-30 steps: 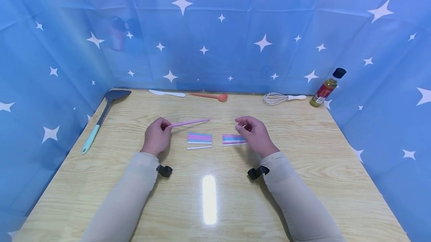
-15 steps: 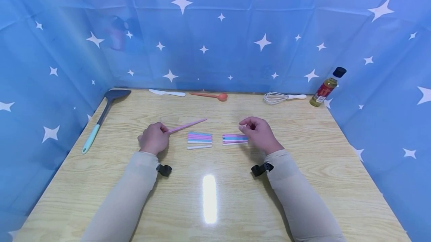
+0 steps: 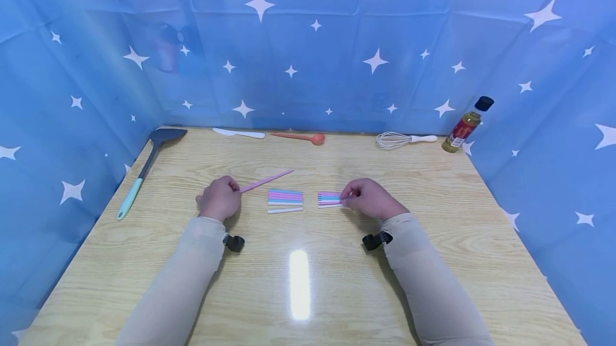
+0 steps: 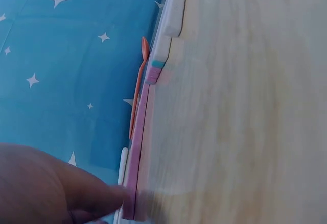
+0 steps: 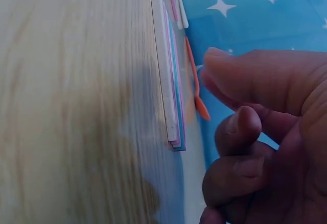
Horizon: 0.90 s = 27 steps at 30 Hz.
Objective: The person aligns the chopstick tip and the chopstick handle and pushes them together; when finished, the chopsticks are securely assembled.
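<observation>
While two stick groups [image 3: 285,197] lay arranged, one pink stick [image 3: 267,181] was ungrouped, pinched by the left hand [image 3: 220,198], the right hand [image 3: 369,198] loosely curled, visibly empty.

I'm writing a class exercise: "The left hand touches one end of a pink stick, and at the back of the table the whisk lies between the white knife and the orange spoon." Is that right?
Not quite: the head view shows the whisk between the orange spoon and the bottle. The rest stands.
</observation>
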Tool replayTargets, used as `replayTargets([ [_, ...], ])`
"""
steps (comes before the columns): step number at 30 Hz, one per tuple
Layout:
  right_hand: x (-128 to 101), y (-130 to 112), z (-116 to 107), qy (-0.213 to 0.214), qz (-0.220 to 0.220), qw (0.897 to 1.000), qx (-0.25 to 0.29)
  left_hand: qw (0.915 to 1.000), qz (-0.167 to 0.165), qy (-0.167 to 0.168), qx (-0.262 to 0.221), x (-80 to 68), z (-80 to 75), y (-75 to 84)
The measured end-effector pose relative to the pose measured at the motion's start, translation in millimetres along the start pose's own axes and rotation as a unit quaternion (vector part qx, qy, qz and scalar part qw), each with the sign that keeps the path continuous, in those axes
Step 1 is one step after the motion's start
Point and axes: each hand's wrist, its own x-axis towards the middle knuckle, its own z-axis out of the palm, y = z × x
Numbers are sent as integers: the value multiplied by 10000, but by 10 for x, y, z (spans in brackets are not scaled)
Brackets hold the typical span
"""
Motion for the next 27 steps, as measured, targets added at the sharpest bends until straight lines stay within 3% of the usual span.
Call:
replayTargets([
  [4, 3, 0, 1, -221, 49, 9996, -163, 9977, 628, 6, -271, -3, 65, 42],
  [8, 1, -8, 5, -265, 71, 9990, -346, 9868, 1468, -384, -574, -41, 133, 119],
  [11, 4, -1, 1, -252, 77, 9990, -363, 9793, 1819, -609, -641, -81, 166, 172],
  [19, -14, -43, 8, -143, 171, 9986, -479, 9754, 1966, -920, -373, -145, 219, 243],
  [27, -32, -92, 32, -112, 238, 9968, -748, 9761, 1960, -937, -51, -166, 238, 262],
])
